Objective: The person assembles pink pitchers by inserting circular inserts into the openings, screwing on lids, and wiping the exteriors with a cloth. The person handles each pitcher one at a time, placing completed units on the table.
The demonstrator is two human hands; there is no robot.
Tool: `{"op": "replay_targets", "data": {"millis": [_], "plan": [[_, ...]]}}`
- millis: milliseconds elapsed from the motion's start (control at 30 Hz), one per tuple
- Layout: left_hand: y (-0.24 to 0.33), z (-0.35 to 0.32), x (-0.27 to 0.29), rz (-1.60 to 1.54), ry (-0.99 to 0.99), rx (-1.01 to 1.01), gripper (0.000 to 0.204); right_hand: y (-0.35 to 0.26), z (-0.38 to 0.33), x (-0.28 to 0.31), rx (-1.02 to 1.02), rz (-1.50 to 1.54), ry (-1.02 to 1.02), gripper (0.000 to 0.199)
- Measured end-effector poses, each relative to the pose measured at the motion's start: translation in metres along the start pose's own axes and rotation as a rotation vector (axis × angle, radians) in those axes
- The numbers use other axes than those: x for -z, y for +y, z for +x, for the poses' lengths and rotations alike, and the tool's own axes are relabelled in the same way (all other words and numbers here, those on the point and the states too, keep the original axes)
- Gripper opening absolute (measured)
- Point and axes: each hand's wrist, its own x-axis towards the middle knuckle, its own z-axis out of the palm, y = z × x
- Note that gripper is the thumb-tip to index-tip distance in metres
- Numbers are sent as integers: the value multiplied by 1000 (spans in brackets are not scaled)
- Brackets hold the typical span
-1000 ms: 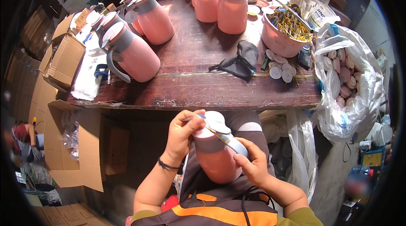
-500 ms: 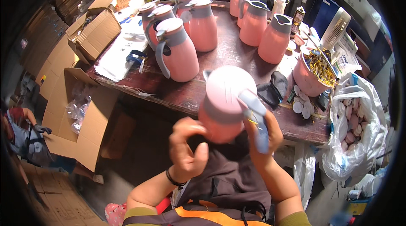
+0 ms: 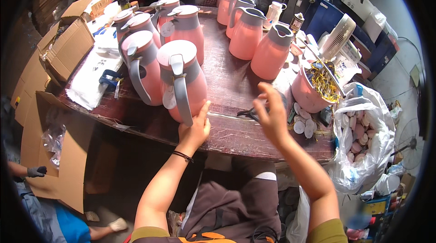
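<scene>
A pink thermos jug (image 3: 196, 91) with a grey collar, pale pink lid and grey handle stands at the near left of the table, a round white tag hanging by its handle. My left hand (image 3: 195, 127) is closed against its lower side, fingers along the base. My right hand (image 3: 272, 113) is raised over the near table edge, fingers apart and holding nothing. Just behind that hand lies a black item (image 3: 249, 113), mostly covered. Several lidded jugs, among them a neighbouring jug (image 3: 152, 72), stand behind to the left. Several lidless jugs, such as the nearest lidless jug (image 3: 268, 59), stand in a row to the right.
A pink bucket (image 3: 305, 89) of yellow ties stands at the right, beside white discs (image 3: 299, 127). A clear bag (image 3: 338, 152) of pink lids hangs past the table corner. Cartons (image 3: 68, 161) flank the left edge, near another person's gloved hand (image 3: 36, 171). Someone sits across the table.
The lidded jug has gone from above my lap to the table's near left, beside the other lidded jugs. My right hand has let go of its handle; my left hand has reached forward to its base.
</scene>
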Motion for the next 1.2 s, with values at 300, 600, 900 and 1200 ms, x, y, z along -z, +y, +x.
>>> {"op": "replay_targets", "data": {"millis": [300, 600, 900, 1200], "plan": [[-40, 14, -33, 56, 211, 165, 81, 101, 191, 29, 175, -928, 146, 44], [-50, 15, -28, -48, 266, 132, 44, 71, 113, 25, 529, -398, 401, 16], [61, -25, 43, -1190, 12, 182, 25, -4, -136, 104, 429, -224, 256, 22], [96, -93, 66, -428, -748, 105, 41, -1, -288, 81, 16, 27, 89, 32]]}}
